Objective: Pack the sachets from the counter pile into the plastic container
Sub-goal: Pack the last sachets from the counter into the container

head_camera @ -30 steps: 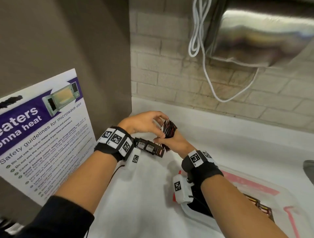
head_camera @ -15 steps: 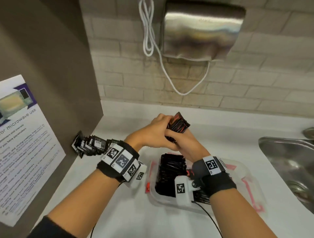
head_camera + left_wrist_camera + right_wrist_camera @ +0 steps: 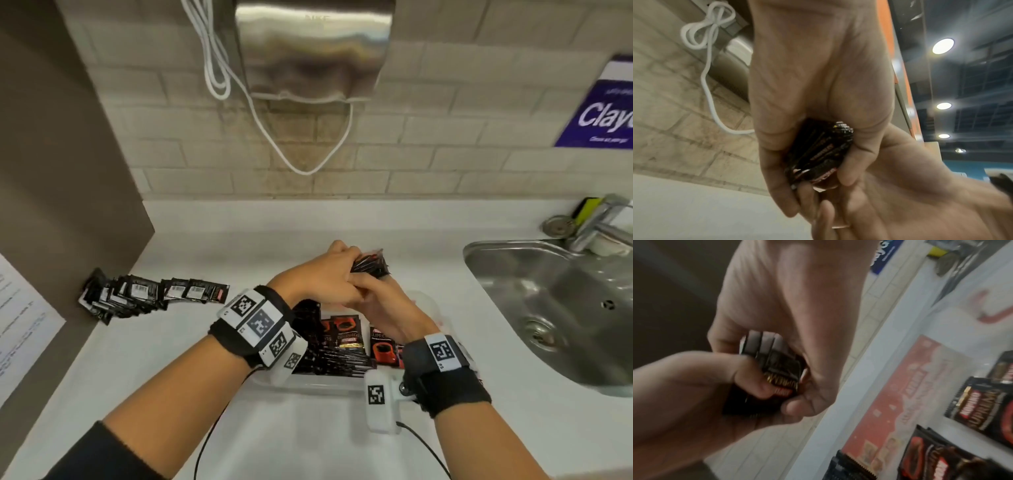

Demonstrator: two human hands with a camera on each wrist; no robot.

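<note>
Both hands clamp one stack of sachets [image 3: 370, 263] mid-frame: left hand [image 3: 318, 279] curled round it, right hand [image 3: 383, 305] pinching below. Black glossy packets, red-gold print, edges fanned. It sits above the plastic container [image 3: 329, 380]; counter pile [image 3: 147, 294] at left.

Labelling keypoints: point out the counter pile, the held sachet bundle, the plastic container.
counter pile [image 3: 150, 296]: head view, middle of the spread sachets.
held sachet bundle [image 3: 371, 263]: head view, exposed top edges above both hands.
plastic container [image 3: 322, 381]: head view, near clear rim.
</note>
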